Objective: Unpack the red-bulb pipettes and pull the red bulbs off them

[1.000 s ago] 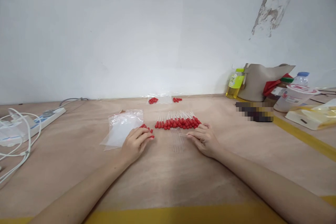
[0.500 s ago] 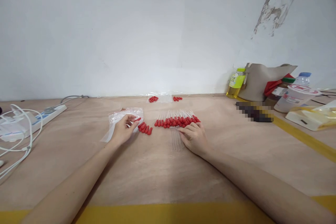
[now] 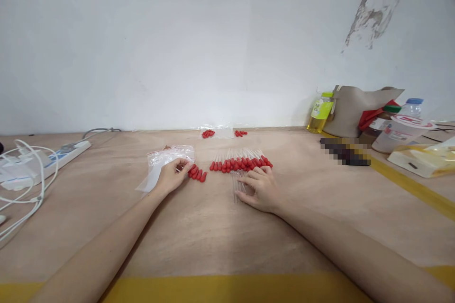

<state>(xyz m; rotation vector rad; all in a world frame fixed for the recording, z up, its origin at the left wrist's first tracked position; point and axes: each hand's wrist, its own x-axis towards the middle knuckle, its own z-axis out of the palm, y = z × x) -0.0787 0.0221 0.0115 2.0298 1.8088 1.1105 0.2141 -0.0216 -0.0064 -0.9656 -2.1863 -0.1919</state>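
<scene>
My left hand (image 3: 173, 176) rests beside a short row of red rubber bulbs (image 3: 199, 174), its fingertips pinched on the bulb at the row's left end, which they partly cover. Under and behind that hand lies a clear zip bag (image 3: 152, 170). My right hand (image 3: 261, 188) hovers low over several thin glass tubes (image 3: 235, 188); its thumb and index finger are spread apart across them. Just beyond the tubes is a row of droppers (image 3: 241, 164), red bulbs toward me and clear stems pointing away.
Two small groups of red bulbs (image 3: 208, 134) lie with clear plastic near the wall. A power strip (image 3: 53, 163) with white cables is on the left. On the right stand a yellow drink bottle (image 3: 320, 113), a grey bag (image 3: 346, 113), a plastic cup (image 3: 401, 135) and a pixelated dark object (image 3: 346, 152).
My left hand has brought its red bulb down to the left end of the short row. My right thumb and index finger have spread apart over the glass tubes.
</scene>
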